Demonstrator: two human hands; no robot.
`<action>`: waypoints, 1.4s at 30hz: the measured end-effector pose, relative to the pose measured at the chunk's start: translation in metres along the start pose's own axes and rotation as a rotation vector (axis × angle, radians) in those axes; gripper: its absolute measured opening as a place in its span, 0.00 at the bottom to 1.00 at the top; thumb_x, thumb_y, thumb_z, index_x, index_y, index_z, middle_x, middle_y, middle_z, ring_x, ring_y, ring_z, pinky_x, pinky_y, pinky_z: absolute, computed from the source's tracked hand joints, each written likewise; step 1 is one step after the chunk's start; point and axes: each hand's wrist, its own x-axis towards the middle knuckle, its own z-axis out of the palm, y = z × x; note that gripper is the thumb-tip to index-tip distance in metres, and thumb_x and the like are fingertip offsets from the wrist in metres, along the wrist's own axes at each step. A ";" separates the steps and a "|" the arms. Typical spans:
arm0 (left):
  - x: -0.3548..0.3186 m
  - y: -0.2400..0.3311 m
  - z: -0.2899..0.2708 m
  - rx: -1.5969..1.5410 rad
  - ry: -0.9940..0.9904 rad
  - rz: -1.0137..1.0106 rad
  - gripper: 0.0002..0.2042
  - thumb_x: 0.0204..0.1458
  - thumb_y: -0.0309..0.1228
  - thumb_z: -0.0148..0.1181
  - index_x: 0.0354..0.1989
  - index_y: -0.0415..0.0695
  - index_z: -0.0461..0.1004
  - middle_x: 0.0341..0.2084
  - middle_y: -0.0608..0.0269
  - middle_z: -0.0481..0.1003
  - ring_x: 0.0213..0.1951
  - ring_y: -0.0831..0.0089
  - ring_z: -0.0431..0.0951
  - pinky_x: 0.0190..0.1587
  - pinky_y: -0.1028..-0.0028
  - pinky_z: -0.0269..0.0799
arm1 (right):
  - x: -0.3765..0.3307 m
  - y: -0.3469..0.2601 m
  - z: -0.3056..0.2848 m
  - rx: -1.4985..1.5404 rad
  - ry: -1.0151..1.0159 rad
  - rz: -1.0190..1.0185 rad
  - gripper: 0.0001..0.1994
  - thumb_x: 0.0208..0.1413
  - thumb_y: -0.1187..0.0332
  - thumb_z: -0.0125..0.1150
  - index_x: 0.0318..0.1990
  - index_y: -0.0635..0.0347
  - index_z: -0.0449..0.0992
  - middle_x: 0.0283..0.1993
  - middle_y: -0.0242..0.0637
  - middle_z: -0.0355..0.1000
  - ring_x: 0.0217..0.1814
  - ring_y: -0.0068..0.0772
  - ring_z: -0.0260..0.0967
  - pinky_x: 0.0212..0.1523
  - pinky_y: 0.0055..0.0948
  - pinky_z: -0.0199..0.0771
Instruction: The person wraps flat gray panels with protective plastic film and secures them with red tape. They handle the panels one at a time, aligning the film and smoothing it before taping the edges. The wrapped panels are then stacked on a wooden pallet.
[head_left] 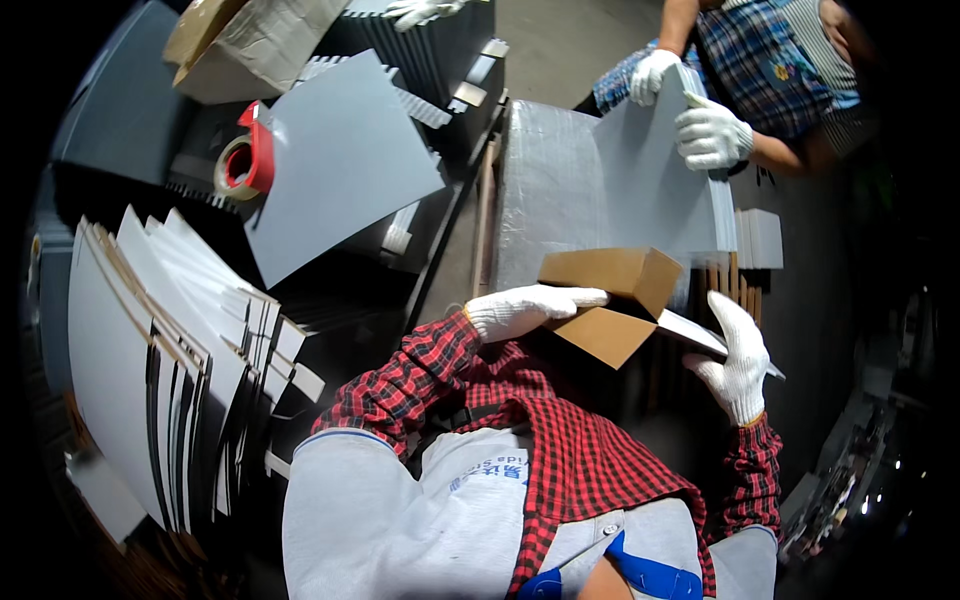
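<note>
A brown cardboard sleeve (612,300) is being fitted over the end of a grey panel (715,340), just in front of the foil-wrapped stack (545,190) that serves as landmark here. The left hand (525,308), in a white glove, is laid flat on the sleeve's top flap, fingers stretched out and not closed round anything. The right hand (738,360) is held beneath and beside the panel's free edge, its grip loosely wrapped on that edge.

To the stack's far right, another grey sheet (650,170) is held upright by a second person's gloved hands (710,132). Left of the stack, a red tape dispenser (248,160) lies on a loose grey board (345,165); further left, fanned white panels (170,370) lean together.

As a judgement: the sleeve would best be kept square to the panel, the flap pressed down evenly while the panel is steadied from below, so that the corner is not crushed or the cardboard torn.
</note>
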 end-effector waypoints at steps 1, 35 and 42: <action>-0.002 0.009 0.007 -0.143 0.018 -0.082 0.28 0.63 0.38 0.55 0.70 0.39 0.64 0.68 0.57 0.66 0.70 0.68 0.61 0.73 0.71 0.48 | 0.000 -0.004 0.000 -0.033 0.046 -0.053 0.47 0.34 0.52 0.82 0.64 0.63 0.72 0.65 0.50 0.71 0.68 0.56 0.68 0.69 0.48 0.66; 0.211 -0.035 0.265 -0.183 -0.128 -0.020 0.18 0.68 0.40 0.50 0.57 0.40 0.72 0.50 0.58 0.76 0.51 0.70 0.77 0.52 0.70 0.75 | -0.213 -0.077 -0.012 0.232 1.603 1.274 0.39 0.69 0.44 0.49 0.77 0.61 0.49 0.78 0.49 0.51 0.78 0.41 0.52 0.76 0.38 0.54; 0.260 0.013 0.306 -0.266 -0.121 0.133 0.18 0.68 0.41 0.51 0.57 0.40 0.72 0.49 0.59 0.76 0.50 0.71 0.77 0.50 0.69 0.76 | -0.154 -0.106 -0.036 0.949 1.726 0.926 0.52 0.59 0.27 0.48 0.77 0.58 0.46 0.79 0.43 0.45 0.79 0.47 0.45 0.76 0.48 0.49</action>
